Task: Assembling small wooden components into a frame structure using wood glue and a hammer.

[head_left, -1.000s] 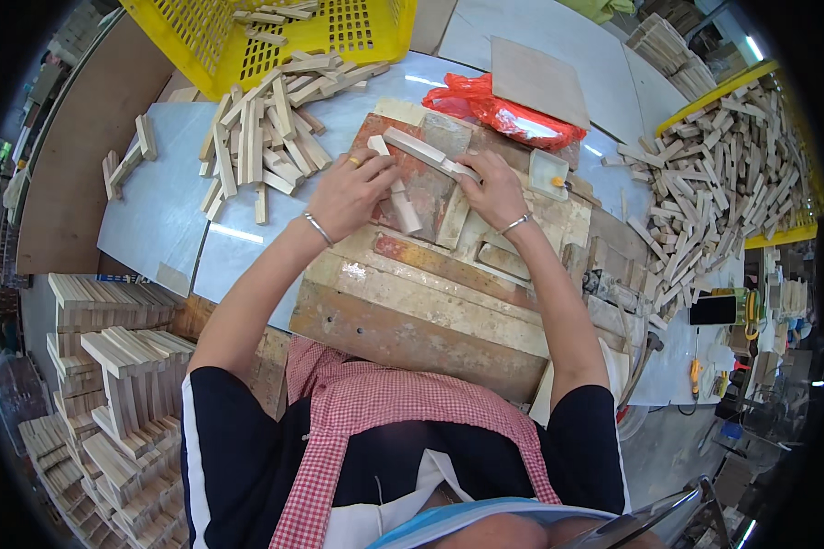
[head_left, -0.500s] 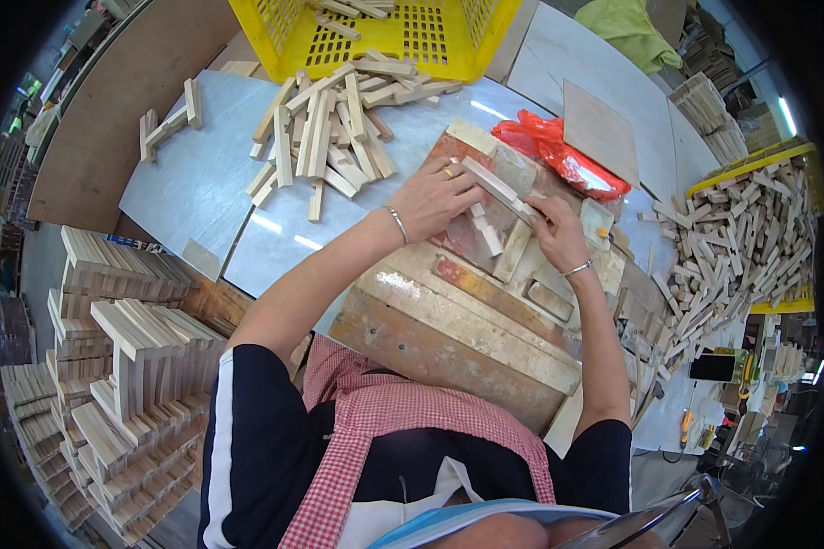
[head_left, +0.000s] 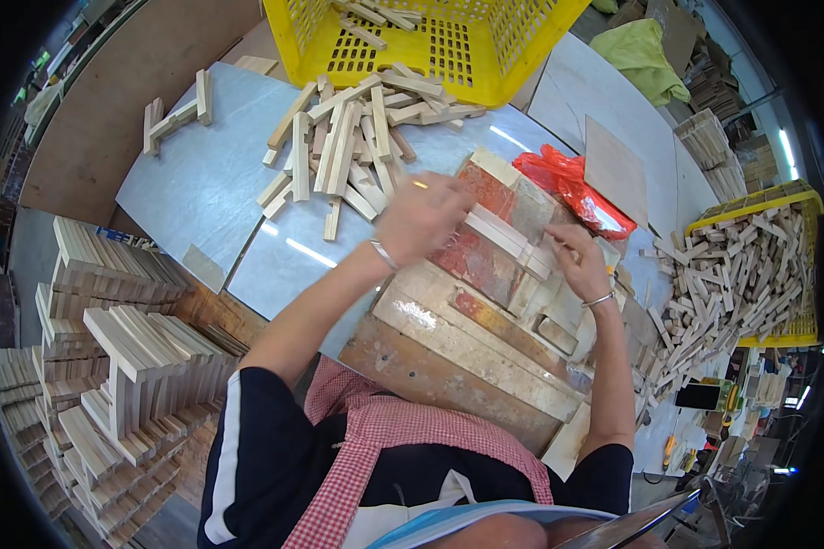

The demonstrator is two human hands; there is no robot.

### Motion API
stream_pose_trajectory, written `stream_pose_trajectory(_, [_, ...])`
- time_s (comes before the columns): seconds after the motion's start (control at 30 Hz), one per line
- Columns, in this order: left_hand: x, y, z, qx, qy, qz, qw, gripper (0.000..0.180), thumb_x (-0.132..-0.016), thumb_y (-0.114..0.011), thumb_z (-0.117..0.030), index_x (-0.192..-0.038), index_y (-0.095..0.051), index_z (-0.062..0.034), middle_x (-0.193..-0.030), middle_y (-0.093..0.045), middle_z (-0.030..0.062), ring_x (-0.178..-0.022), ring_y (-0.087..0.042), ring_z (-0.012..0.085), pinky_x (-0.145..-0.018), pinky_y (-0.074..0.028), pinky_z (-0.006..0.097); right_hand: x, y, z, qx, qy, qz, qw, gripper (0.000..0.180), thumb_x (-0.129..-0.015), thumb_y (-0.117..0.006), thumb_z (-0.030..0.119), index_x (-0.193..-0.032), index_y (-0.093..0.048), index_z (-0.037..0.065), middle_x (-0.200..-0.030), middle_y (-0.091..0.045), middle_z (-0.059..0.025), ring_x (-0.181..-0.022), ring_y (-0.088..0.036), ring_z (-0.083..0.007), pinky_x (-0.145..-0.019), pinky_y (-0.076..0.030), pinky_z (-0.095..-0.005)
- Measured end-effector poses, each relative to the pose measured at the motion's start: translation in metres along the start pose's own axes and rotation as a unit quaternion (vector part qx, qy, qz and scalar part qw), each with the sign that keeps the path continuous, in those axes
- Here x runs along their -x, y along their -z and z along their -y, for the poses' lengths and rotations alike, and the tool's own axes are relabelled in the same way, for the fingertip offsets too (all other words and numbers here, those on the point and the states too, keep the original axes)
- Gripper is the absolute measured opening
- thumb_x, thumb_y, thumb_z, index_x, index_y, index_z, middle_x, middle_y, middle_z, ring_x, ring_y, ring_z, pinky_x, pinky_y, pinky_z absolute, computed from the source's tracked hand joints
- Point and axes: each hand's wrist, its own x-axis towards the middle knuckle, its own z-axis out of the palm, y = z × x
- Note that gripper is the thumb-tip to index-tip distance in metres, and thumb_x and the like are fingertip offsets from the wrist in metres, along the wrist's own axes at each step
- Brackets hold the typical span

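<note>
The left hand (head_left: 423,218) has a closed grip on one end of a long pale wooden strip (head_left: 502,236). The right hand (head_left: 579,261) pinches the other end with its fingertips. The strip lies across a worn red and cream wooden block stand (head_left: 485,274) in the middle of the worktop (head_left: 201,192), with more pale strips lined up on the stand just below it.

A loose heap of short pale wooden sticks (head_left: 352,146) sits at eleven o'clock from the left hand, quite near it. A big yellow plastic crate with holes (head_left: 430,41) stands at twelve o'clock, with sticks spilling out of it. A crumpled red plastic bag (head_left: 572,188) lies at one o'clock from the right hand.

The strip could slip, I think, because each hand holds only an end. If one hand lets go first, it may tip off the stand. It could also knock the other strips out of line. The left elbow is close to the heap, so a quick swing might scatter sticks. Rough wood edges might poke a bare finger too.
</note>
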Motion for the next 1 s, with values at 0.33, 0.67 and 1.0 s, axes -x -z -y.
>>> stream_pose_trajectory(0.33, [0.031, 0.061, 0.077, -0.252, 0.278, 0.032, 0.926, 0.037, -0.072, -0.076, -0.028, -0.094, -0.054, -0.0067, -0.091, -0.050, 0.0129, -0.085, -0.054, 0.0290, -0.068, -0.046, 0.039, -0.161, -0.122, 0.105, 0.004, 0.092, 0.049, 0.995, 0.030, -0.088, -0.059, 0.028, -0.115, -0.064, 0.016, -0.092, -0.060, -0.0113, -0.084, -0.059, -0.0274, -0.077, -0.048, -0.0357])
stream_pose_trajectory(0.67, [0.035, 0.085, 0.093, 0.113, 0.543, -0.069, 0.829, 0.030, -0.081, -0.069, -0.014, -0.104, -0.057, -0.0001, -0.081, -0.063, 0.0086, -0.074, -0.059, 0.0129, -0.068, -0.049, 0.026, -0.178, -0.139, 0.091, -0.025, -0.042, 0.041, 0.998, 0.025, -0.078, -0.066, 0.024, -0.094, -0.060, 0.005, -0.092, -0.065, -0.0167, -0.081, -0.066, -0.0287, -0.073, -0.052, -0.0371])
stream_pose_trajectory(1.0, [0.035, 0.082, 0.027, 0.388, 0.466, -0.076, 0.792, 0.025, -0.085, -0.064, -0.002, -0.110, -0.059, 0.0003, -0.094, -0.057, 0.0017, -0.083, -0.055, 0.0087, -0.074, -0.047, 0.023, -0.090, -0.031, 0.040, -0.443, -0.190, -0.007, 0.876, 0.025, -0.096, -0.050, 0.011, -0.117, -0.062, 0.004, -0.095, -0.065, -0.0052, -0.073, -0.066, -0.0131, -0.061, -0.050, -0.0221])
